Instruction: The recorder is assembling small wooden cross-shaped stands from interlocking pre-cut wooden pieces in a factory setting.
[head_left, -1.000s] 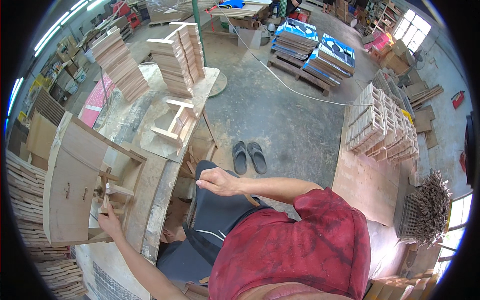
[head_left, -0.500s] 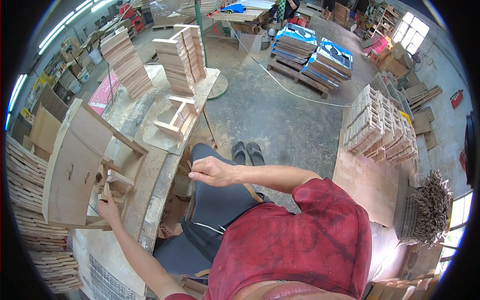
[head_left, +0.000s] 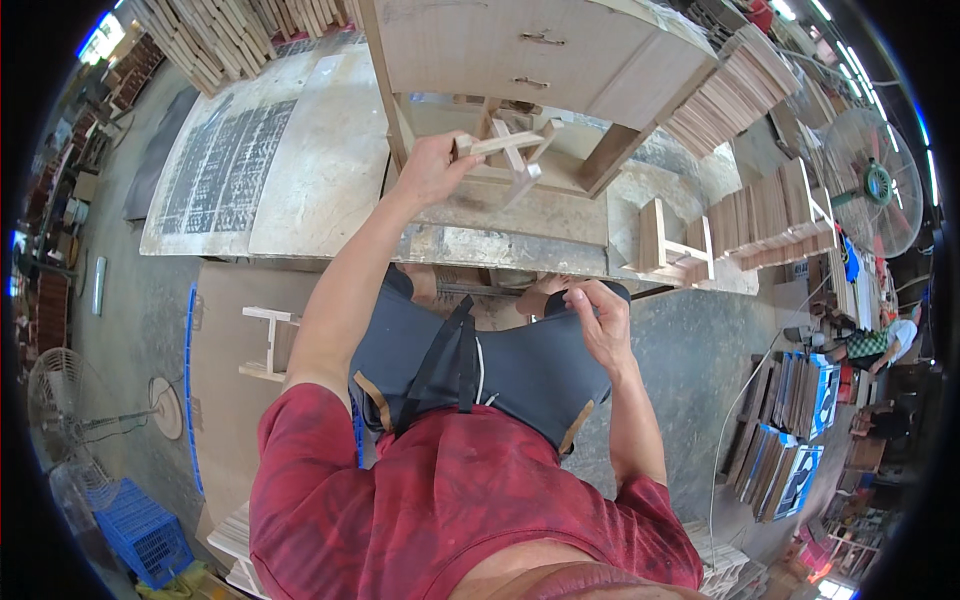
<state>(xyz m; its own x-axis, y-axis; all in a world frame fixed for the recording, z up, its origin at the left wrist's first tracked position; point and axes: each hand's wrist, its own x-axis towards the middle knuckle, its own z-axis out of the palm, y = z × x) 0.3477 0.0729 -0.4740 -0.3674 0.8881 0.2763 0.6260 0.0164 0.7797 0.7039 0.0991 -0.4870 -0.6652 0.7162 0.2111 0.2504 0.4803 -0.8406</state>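
My left hand (head_left: pixel 433 172) is closed around one end of an H-shaped wooden frame (head_left: pixel 520 160), held tilted above the front of the workbench. Just behind it stands a large wooden box-like fixture (head_left: pixel 450 58) with a pale panel and two small metal hooks; inside its opening are more wood pieces, partly hidden by the frame. My right hand (head_left: pixel 603 322) hovers over my right thigh with the fingers curled in; whether anything small is in them cannot be made out.
On the bench (head_left: pixel 330 190) to the right stand a single H-shaped frame (head_left: pixel 660 245) and a row of stacked frames (head_left: pixel 765 215). Another frame (head_left: pixel 268 345) lies on a brown board at left. Fans (head_left: pixel 875 185) stand at both sides. A blue crate (head_left: pixel 145 535) sits lower left.
My view has swung to the left, toward the bench. The left hand has lifted an H-shaped frame out of the fixture's opening. My right hand is still curled near my leg.
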